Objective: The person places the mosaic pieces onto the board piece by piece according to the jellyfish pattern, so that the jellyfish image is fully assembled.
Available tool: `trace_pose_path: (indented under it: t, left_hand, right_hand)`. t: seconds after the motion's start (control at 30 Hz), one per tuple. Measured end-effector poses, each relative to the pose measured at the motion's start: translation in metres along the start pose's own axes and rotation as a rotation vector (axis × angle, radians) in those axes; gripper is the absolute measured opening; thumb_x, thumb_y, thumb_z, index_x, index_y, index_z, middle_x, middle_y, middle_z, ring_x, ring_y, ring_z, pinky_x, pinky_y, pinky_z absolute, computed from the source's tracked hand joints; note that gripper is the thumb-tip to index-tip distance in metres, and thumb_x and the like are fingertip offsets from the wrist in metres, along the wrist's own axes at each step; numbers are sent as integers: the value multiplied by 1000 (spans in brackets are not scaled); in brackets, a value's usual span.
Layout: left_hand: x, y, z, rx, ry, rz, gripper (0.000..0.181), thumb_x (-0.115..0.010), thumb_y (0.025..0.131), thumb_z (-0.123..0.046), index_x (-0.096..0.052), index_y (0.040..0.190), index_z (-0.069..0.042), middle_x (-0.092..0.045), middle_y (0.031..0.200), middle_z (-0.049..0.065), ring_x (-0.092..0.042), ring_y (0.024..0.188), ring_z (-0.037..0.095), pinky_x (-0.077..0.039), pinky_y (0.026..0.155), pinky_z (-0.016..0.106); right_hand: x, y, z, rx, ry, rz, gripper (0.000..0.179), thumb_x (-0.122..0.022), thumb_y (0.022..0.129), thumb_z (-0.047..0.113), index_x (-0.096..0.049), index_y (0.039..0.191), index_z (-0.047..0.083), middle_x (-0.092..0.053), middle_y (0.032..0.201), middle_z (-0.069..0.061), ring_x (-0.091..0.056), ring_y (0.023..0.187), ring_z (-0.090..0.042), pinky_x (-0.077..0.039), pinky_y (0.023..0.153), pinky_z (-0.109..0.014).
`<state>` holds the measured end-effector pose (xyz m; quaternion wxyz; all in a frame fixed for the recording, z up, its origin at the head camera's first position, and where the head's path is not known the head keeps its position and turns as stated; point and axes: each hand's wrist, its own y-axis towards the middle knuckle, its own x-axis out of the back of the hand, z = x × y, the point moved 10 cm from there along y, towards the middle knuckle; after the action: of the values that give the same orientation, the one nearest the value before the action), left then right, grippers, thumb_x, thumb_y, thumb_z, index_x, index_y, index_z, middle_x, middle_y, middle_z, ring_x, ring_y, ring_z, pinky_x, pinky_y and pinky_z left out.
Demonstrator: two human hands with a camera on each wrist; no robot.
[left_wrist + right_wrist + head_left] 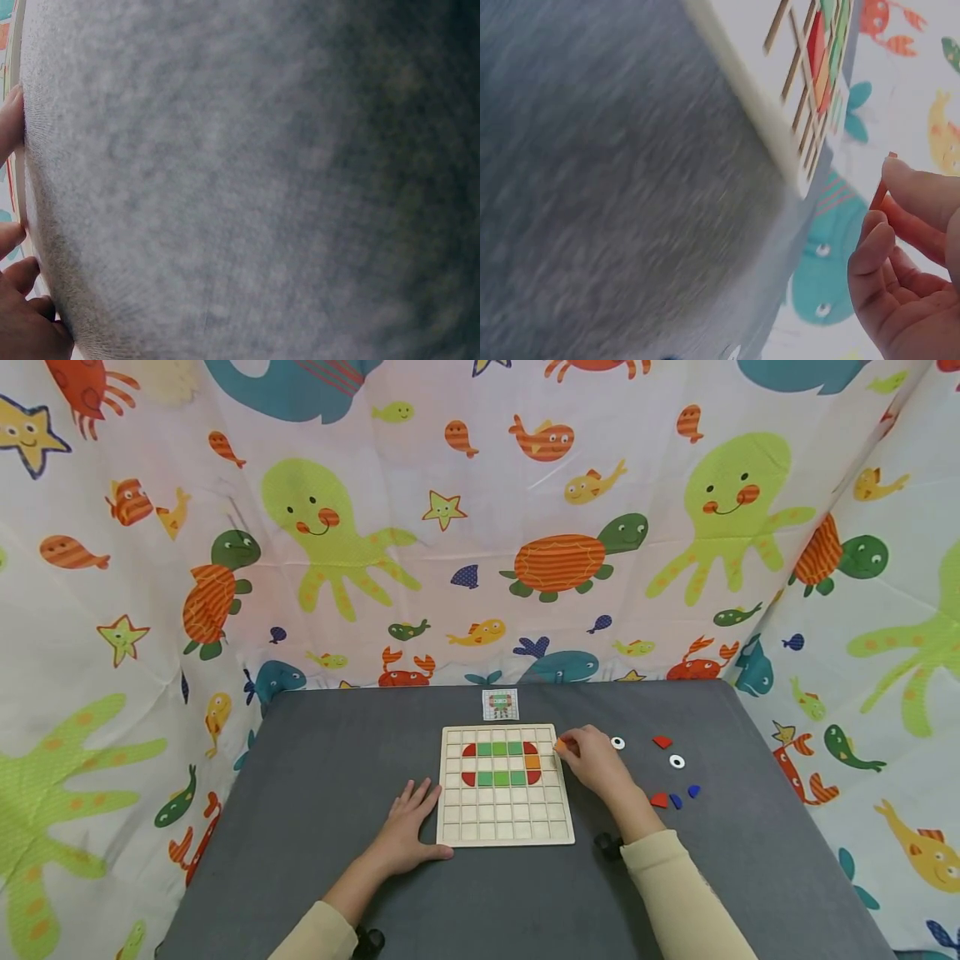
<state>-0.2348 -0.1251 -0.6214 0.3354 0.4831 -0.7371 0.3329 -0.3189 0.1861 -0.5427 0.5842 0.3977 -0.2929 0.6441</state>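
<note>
A wooden grid board [506,842] lies on the table. Green tiles [500,778] form two rows on it, with rounded red pieces [469,749] at their ends and an orange tile [532,762] between the rows at the right. My right hand [596,764] pinches another orange tile [880,193] between thumb and fingertips, over the board's upper right edge. My left hand [405,837] rests with spread fingers against the left side of the board, thumb by the lower left corner. Only some left fingers [21,276] show in the left wrist view.
Right of the board lie white rings [677,762], red pieces [659,800] and blue half-round pieces [676,801]. A small picture card [500,704] sits behind the board. The grey table [337,752] meets a sea-animal curtain [465,593] at its back edge.
</note>
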Motion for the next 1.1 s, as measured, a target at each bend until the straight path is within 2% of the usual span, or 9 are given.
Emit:
trace_pose_path:
  t: [0.2,0.43,0.63,0.9,1.1]
  left_hand:
    - [1,0,0,-8,-8,-6,110,-88,72,-51,-31,160,-17,-21,169,9,-6,157,38,-14,123,62]
    - [0,0,-1,-11,-4,-2,111,-87,73,-52,-30,161,-18,-20,169,8,-5,157,37,-13,124,61]
    - [-1,1,0,-12,1,5,111,-87,72,-53,-29,161,-18,-19,169,8,-4,157,37,-13,124,61]
    - [-3,1,3,-11,-5,3,111,-87,72,-55,-30,161,-18,-20,169,9,-5,157,38,-14,123,62]
    - [-1,2,1,-25,4,-4,111,-86,73,-55,-31,160,-16,-21,168,10,-7,156,39,-15,122,63]
  right_hand:
    - [-11,6,31,81,5,28,24,-71,95,18,-73,111,0,-64,100,-14,-61,84,-22,-56,74,-39]
    - [-27,13,58,107,37,85,25,-68,98,20,-73,116,3,-64,106,-12,-64,89,-23,-58,77,-36]
    - [-41,18,76,153,33,101,23,-71,96,21,-74,113,5,-63,101,-9,-60,82,-19,-55,72,-34]
    - [-65,19,104,264,-18,136,24,-72,95,20,-73,114,6,-66,105,-8,-64,95,-23,-56,84,-38]
    - [-79,22,120,263,-24,167,27,-73,95,22,-73,118,7,-66,109,-8,-65,94,-23,-56,84,-39]
